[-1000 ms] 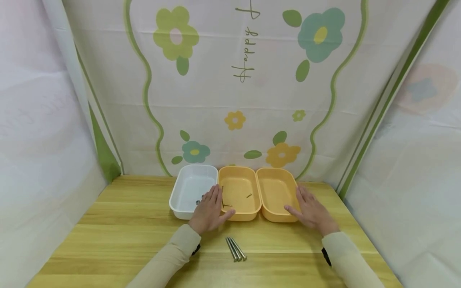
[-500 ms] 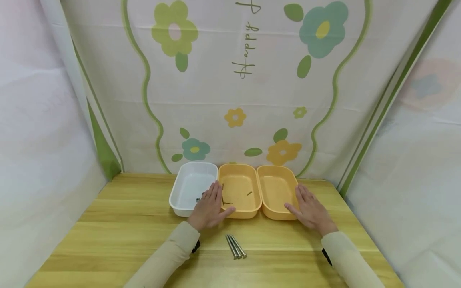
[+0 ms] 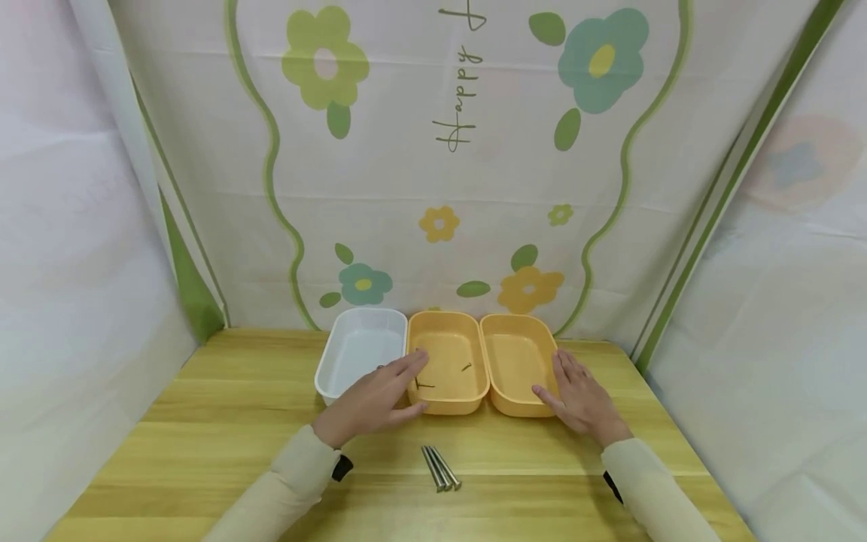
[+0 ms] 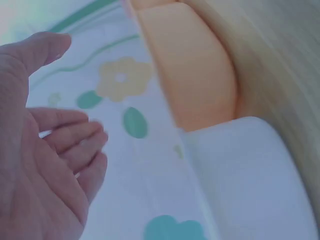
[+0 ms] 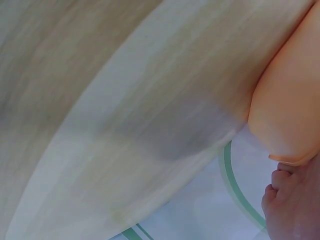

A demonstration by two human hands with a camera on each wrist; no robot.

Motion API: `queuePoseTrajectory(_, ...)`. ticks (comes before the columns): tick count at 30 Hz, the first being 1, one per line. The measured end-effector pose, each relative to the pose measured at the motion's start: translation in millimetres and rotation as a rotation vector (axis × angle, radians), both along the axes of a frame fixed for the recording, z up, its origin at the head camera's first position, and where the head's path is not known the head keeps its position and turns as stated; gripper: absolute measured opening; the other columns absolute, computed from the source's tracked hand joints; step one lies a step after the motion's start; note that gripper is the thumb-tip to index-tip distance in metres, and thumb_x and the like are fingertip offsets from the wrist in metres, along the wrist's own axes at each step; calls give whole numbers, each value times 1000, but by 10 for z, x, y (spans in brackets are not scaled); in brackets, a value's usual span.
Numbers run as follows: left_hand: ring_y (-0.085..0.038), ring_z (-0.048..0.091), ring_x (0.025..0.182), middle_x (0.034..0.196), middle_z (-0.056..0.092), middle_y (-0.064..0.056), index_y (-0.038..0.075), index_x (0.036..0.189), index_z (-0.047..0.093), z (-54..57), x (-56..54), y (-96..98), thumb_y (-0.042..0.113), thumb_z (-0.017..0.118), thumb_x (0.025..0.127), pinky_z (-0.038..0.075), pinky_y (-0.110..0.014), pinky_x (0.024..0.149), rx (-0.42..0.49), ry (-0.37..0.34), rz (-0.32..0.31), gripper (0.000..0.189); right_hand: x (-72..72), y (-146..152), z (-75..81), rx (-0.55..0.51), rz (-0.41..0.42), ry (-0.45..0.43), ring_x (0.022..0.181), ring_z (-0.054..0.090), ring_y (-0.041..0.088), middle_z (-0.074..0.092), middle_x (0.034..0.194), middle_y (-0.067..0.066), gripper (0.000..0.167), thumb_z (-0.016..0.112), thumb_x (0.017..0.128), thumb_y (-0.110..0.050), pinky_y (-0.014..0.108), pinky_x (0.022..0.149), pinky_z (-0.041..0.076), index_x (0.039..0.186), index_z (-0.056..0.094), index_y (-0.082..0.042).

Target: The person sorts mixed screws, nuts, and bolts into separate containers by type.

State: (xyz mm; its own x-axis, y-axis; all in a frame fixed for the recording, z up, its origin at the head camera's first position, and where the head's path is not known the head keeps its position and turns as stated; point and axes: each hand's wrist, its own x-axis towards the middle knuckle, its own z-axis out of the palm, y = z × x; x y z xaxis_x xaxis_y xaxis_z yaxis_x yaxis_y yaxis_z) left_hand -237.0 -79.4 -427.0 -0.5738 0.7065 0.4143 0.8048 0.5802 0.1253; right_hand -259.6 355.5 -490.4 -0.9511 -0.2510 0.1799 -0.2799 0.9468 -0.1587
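Note:
My left hand (image 3: 372,395) hangs over the front of the white bin (image 3: 335,339) and the left side of the middle yellow bin (image 3: 450,407), fingers extended and thumb apart. In the left wrist view its palm (image 4: 45,185) holds nothing. It largely hides the small metal pieces in the white bin. My right hand (image 3: 585,395) lies along the right side of the right yellow bin (image 3: 518,407), fingers nearly straight against the outer wall and thumb at the front corner. In the right wrist view its knuckles (image 5: 290,200) sit beside that bin's rim.
Three long metal bolts (image 3: 440,468) lie together on the wooden table (image 3: 203,444) in front of the bins. A few thin small screws (image 3: 466,367) lie in the middle bin. A flowered cloth (image 3: 379,173) rises behind the bins, with cloth walls at both sides.
My left hand has turned, its wrist swinging left while the fingertips shift slightly right over the middle bin. The right hand, bins and bolts stay in place.

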Motion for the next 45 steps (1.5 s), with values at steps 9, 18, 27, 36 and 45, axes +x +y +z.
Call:
queuePoseTrajectory(9,-24,72,122,148,66,-10,6,146,62,174,273,-42,32,73,100,61,-35,100,-141,-52,-134,54,12,-1,15,5,-3,-3,160,21,50,21,172,33,93,41,109,-60,66,128,22,162,21,13)
queuePoseTrajectory(18,-14,75,114,126,78,-2,10,124,77,-16,256,58,23,81,92,60,-25,98,-239,-188,-154,35,20,-17,12,1,-5,-27,161,19,49,17,173,32,94,40,109,-61,65,129,19,163,18,12)
queuePoseTrajectory(27,-6,75,102,113,81,3,12,113,80,-243,206,138,22,86,86,59,-17,90,-249,-193,-216,28,29,-28,42,5,-1,-26,161,20,49,18,173,32,93,40,110,-60,65,129,20,163,19,13)
queuePoseTrajectory(36,-3,72,90,102,79,6,14,105,80,-371,156,172,20,88,85,55,-11,80,-249,-238,-214,22,22,-47,47,1,0,-38,161,18,49,16,173,32,93,40,110,-60,65,129,20,163,17,13)
queuePoseTrajectory(45,5,60,78,92,75,10,16,94,80,-408,127,200,14,88,82,47,-5,71,-268,-237,-261,14,13,-52,40,7,-4,-26,161,19,50,18,172,33,92,41,110,-58,65,129,21,162,18,14)
